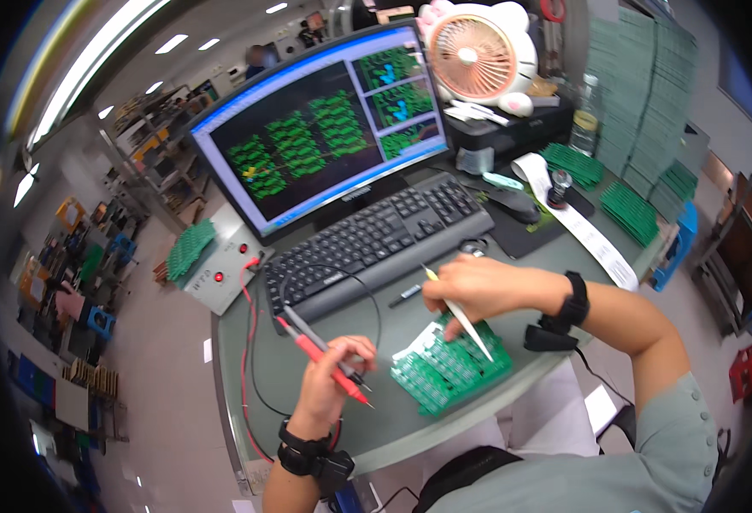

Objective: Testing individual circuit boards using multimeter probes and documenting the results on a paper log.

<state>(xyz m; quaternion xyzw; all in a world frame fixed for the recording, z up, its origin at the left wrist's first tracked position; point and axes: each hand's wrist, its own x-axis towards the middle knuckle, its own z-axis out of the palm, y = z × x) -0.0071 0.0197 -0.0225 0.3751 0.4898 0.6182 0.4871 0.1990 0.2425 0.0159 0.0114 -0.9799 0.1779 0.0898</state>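
My left hand [333, 376] is closed around a red test probe [325, 363] and a dark test probe [303, 325]. The red probe's metal tip points down to the right, apart from the board. My right hand [470, 295] grips a slim white pen-like tool [470, 329] with a yellow end; its exact kind is unclear. The tool's pointed end hangs over the green circuit board panel [444, 368], which lies at the desk's near edge. Some right-hand fingers reach down to the panel's far side, where a white strip shows.
A keyboard [376, 244] and monitor [325, 120] stand beyond my hands. A grey box with red sockets [222, 272] is at left, its red lead running along the desk. At right are a mouse [513, 203], a paper strip [585, 227] and stacked green boards [628, 214].
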